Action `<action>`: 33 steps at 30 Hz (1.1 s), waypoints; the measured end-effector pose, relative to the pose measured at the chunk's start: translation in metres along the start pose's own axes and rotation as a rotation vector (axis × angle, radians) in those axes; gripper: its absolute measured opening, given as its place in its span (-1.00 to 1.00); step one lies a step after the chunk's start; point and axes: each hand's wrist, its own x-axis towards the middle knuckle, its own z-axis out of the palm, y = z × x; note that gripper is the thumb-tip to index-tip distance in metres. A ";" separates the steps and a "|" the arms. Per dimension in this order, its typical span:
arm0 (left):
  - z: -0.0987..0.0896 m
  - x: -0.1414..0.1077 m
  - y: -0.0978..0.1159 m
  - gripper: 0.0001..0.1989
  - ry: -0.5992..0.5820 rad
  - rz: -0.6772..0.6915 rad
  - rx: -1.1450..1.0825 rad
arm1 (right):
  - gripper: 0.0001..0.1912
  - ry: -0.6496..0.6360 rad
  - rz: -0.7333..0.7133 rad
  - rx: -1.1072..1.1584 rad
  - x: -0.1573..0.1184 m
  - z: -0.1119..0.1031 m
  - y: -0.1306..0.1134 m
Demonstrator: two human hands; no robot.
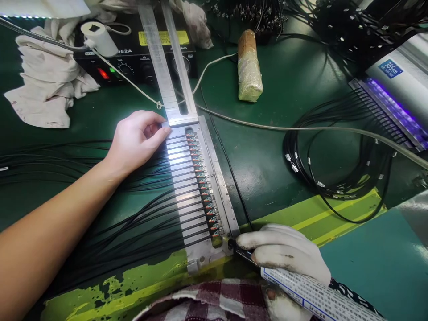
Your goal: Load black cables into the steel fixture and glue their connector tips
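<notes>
In narrow pinch of left hand [139, 138]: upper corner of slotted metal fixture [219, 191] on table [267, 178]. In closed grip of gloved right hand [289, 252]: printed tube [301, 287], nozzle [246, 254] near lowest of cable ends [216, 233]. Possible overfilled slot [217, 242] from oversqueezing; misaligned ends from bumped fixture.

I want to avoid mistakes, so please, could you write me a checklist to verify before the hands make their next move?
1. Bare left hand at the long silver metal plate: ok, thumb at its far left corner.
2. White-gloved right hand gripping the white printed tube: ok.
3. Slim black nozzle near the plate's near end: ok; exact contact, cannot tell.
4. Thin black cables side by side across the plate: ok.
5. Both hands gloved, if your rules require it: not ok, the left is bare.
6. Material flowing from the nozzle: cannot tell.
</notes>
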 end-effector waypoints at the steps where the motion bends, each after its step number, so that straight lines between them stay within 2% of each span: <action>1: 0.000 0.000 0.000 -0.79 0.000 0.000 0.000 | -0.69 -0.002 0.005 0.000 0.000 0.000 0.000; 16: 0.000 0.000 -0.001 -0.80 0.005 0.000 -0.012 | -0.69 0.004 0.044 -0.011 -0.001 0.002 -0.005; 23: 0.000 0.000 0.000 -0.79 0.000 -0.008 -0.018 | -0.68 -0.024 -0.023 -0.003 0.000 -0.001 0.001; 33: 0.000 0.000 0.000 -0.78 -0.001 -0.016 -0.017 | -0.71 -0.036 -0.039 -0.009 0.001 -0.004 0.003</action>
